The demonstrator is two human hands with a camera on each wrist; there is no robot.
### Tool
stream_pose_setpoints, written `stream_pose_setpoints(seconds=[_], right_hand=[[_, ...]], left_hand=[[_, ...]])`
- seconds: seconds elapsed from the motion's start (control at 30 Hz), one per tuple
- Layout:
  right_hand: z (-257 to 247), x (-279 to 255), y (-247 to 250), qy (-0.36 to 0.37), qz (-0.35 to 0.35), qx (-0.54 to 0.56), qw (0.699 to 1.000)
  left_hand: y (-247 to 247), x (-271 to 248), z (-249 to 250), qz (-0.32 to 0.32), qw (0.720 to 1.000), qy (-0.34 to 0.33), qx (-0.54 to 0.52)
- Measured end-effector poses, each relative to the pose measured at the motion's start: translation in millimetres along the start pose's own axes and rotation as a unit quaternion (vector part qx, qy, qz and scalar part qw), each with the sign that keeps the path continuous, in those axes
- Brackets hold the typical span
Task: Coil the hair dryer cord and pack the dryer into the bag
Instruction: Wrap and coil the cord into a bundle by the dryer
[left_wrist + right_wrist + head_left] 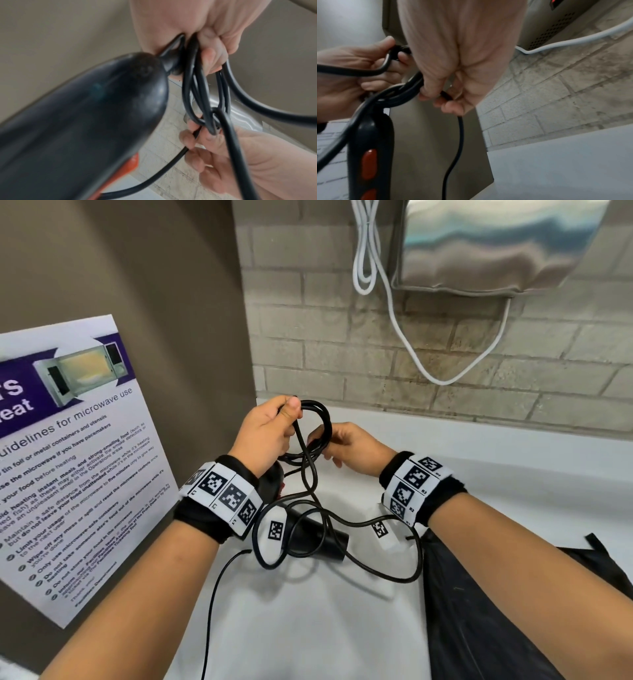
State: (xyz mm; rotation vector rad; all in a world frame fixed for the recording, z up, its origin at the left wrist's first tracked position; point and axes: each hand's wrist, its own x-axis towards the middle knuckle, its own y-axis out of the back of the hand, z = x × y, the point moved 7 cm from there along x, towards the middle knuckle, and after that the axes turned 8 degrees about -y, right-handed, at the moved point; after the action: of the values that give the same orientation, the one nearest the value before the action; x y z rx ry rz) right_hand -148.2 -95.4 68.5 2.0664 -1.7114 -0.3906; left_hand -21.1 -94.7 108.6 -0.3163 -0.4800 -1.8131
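The black hair dryer (318, 537) lies below my hands over the white counter (496, 460). Its handle (85, 121), which has red buttons (369, 163), points up at my left palm. My left hand (286, 419) grips several loops of the black cord (320, 422) against the handle end. My right hand (323, 445) pinches the far side of the same loops (406, 90) between thumb and fingers. The loose cord (383, 573) sprawls across the counter, and one strand (214, 604) runs off toward me. A black bag (486, 604) lies flat at the lower right, partly under my right forearm.
A microwave guideline poster (68, 460) leans on the brown wall at the left. On the brick wall behind hangs a steel box (496, 244) with a white cable (407, 350) looping down toward the counter. Small white marker tags (275, 530) sit by the dryer.
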Motion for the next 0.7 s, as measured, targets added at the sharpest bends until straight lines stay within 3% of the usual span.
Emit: stream_pose_setpoints(seconds=[0.1, 0.2, 0.33, 0.47, 0.6, 0.7], right_hand=[[-7.9, 3.5, 23.7, 0.015, 0.077, 0.008, 0.997], [-12.0, 7.9, 62.1, 0.008, 0.196, 0.043, 0.98], [0.0, 15.2, 95.8, -0.072, 0.295, 0.042, 0.952], [36.6, 7.0, 110.6, -0.163, 0.323, 0.1, 0.927], [90.0, -17.8, 136.2, -0.291, 0.305, 0.006, 0.907], [117.6, -30.9, 138.1, -0.322, 0.29, 0.042, 0.9]], left_hand=[[-1.8, -3.3, 3.7, -0.015, 1.0, -0.005, -0.004], [-2.0, -7.1, 7.4, -0.03, 0.999, -0.015, 0.039], [-0.3, -9.9, 9.6, -0.027, 0.999, -0.012, 0.03], [-0.1, -12.8, 9.4, -0.018, 1.0, 0.002, -0.015], [13.8, -12.7, 2.5, 0.012, 0.998, 0.004, -0.055], [17.9, -12.5, -0.1, 0.018, 0.998, 0.008, -0.059]])
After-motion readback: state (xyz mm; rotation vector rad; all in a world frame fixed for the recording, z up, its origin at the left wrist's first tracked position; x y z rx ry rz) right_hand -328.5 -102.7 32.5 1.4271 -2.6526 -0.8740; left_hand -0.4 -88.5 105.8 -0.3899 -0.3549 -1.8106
